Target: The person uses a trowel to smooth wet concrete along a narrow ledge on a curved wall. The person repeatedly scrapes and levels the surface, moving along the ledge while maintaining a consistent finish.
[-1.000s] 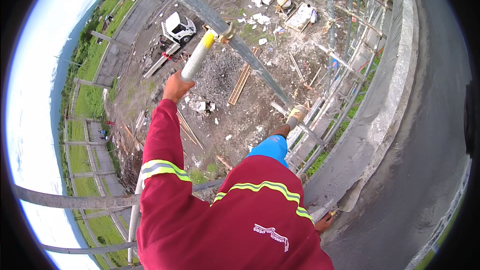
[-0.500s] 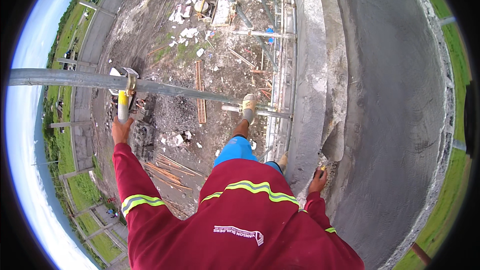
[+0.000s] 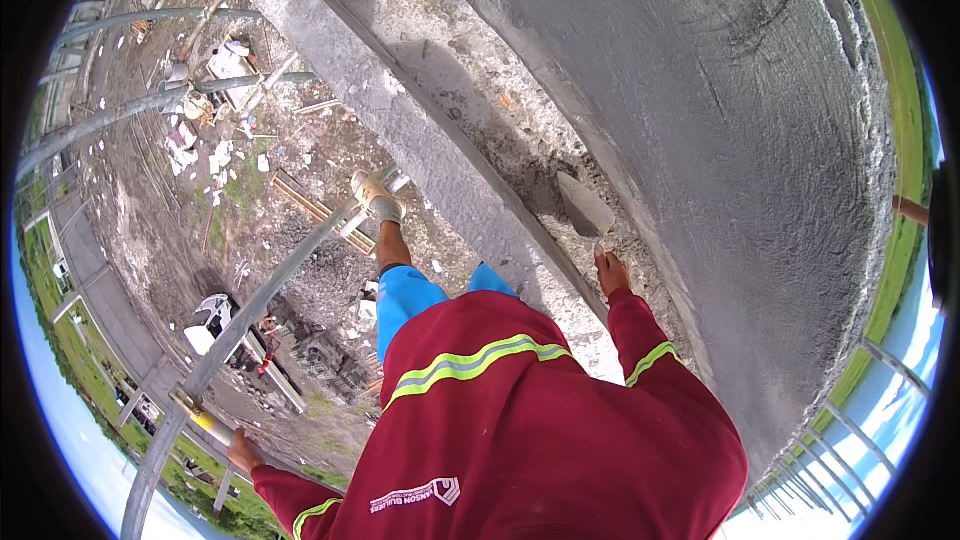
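Observation:
My right hand (image 3: 612,273) is closed round the handle of a pointed trowel (image 3: 587,208). The blade lies low in the rough concrete trough (image 3: 470,90), with loose grey mortar crumbs around its tip. Out at the lower left, my left hand (image 3: 243,451) is wrapped round a short steel scaffold pipe (image 3: 209,424) marked with yellow. That short pipe is joined by a coupler to a long scaffold pipe (image 3: 240,325). One shoe (image 3: 378,198) of mine rests on a scaffold bar, high above the ground.
A concrete ledge (image 3: 400,125) borders the trough on the left, and a smooth grey concrete surface (image 3: 720,170) rises on its right. Far below lie planks (image 3: 310,205), rubble and a white vehicle (image 3: 208,323). More scaffold pipes (image 3: 150,105) cross at the upper left.
The view has swung round to the right. My right hand and the trowel have moved from beside the ledge into the trough. My left hand keeps hold of the short pipe.

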`<move>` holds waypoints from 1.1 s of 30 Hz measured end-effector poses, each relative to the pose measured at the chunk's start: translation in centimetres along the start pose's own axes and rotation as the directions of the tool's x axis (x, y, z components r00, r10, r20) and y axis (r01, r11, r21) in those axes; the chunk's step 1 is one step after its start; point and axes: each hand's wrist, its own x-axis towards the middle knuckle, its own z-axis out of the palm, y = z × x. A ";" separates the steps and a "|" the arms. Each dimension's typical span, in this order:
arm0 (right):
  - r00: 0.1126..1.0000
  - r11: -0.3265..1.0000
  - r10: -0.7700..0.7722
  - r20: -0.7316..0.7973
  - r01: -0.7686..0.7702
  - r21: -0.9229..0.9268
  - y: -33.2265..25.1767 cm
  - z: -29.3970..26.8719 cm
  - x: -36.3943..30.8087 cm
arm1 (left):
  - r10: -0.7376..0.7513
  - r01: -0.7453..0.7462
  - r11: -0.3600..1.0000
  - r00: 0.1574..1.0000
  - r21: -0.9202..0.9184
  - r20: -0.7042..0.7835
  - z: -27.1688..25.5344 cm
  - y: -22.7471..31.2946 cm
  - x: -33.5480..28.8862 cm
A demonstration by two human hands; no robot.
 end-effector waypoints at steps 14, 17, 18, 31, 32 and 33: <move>0.915 0.960 -0.121 0.385 0.009 0.279 -11.6 6.0 11.4 | -0.121 0.123 0.989 0.992 0.084 -0.030 0.0 1.9 -1.5; 0.937 0.968 -0.168 0.307 0.099 0.229 -13.2 6.5 13.9 | -0.071 0.071 0.997 0.997 0.025 0.015 0.2 1.8 -1.4; 0.928 0.960 -0.120 0.353 0.018 0.278 -12.2 5.7 13.3 | -0.098 0.099 0.994 0.995 0.042 -0.026 0.3 1.8 -1.2; 0.986 0.965 0.100 0.130 -0.128 0.231 4.2 -1.4 3.1 | -0.146 0.147 0.988 0.989 0.047 -0.007 0.5 2.4 -1.7; 0.993 0.915 -0.103 0.066 0.068 0.397 3.6 0.8 6.0 | -0.142 0.142 0.987 0.990 0.073 -0.003 0.4 2.7 -1.6; 0.976 0.988 -0.145 -0.163 0.151 0.029 3.5 2.3 7.6 | -0.149 0.146 0.984 0.989 0.099 0.023 0.3 2.7 -1.9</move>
